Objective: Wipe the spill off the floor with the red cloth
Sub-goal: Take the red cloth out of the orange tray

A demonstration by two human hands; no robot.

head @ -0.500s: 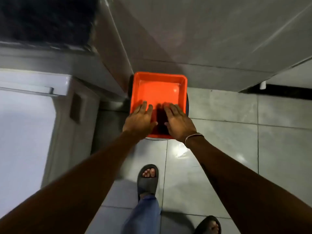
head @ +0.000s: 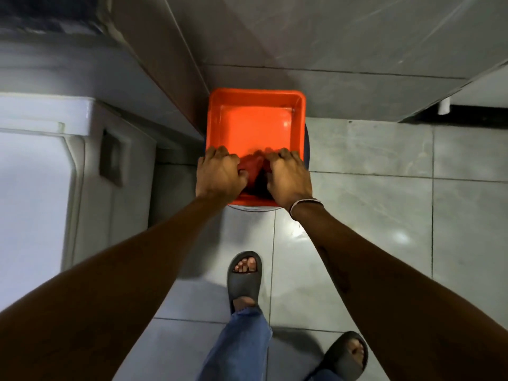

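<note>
We have the red cloth [head: 253, 167] bunched between left hand [head: 220, 173] and right hand [head: 288, 177], both grips clamped on it, over the orange tub's [head: 257, 94] near edge

Looks like a home washroom or utility corner, tho the view's too tight for me to be sure. Glossy grey floor tiles [head: 371, 215] run under my slippers [head: 244, 276], w/ matching grey tiled wall [head: 330, 37] ahead. White appliance [head: 41, 188], maybe a washing machine, stands at my left. Orange plastic tub [head: 255, 105] sits against the wall.
</note>
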